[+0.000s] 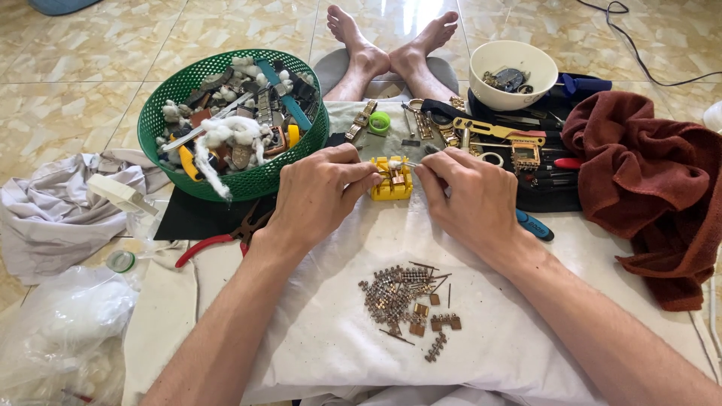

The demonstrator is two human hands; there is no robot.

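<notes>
A small yellow plastic holder block [392,183] stands on the white cloth [338,331], with a brownish metal piece set in its top. My left hand [316,192] pinches at the block's left side with finger and thumb. My right hand [470,197] comes in from the right, its fingertips closed on a thin metal pin or tool whose tip reaches the block. What exactly the left fingers pinch is too small to tell. A pile of loose metal band links and pins [406,297] lies on the cloth in front of my wrists.
A green mesh basket [248,180] of watch parts and cotton sits back left. Red-handled pliers [214,239] lie beside it. A white bowl [514,75], tools on a black mat [526,135], a rust-brown towel [647,173], a blue-handled tool [535,225], plastic bags [68,316] and my bare feet [391,45] surround.
</notes>
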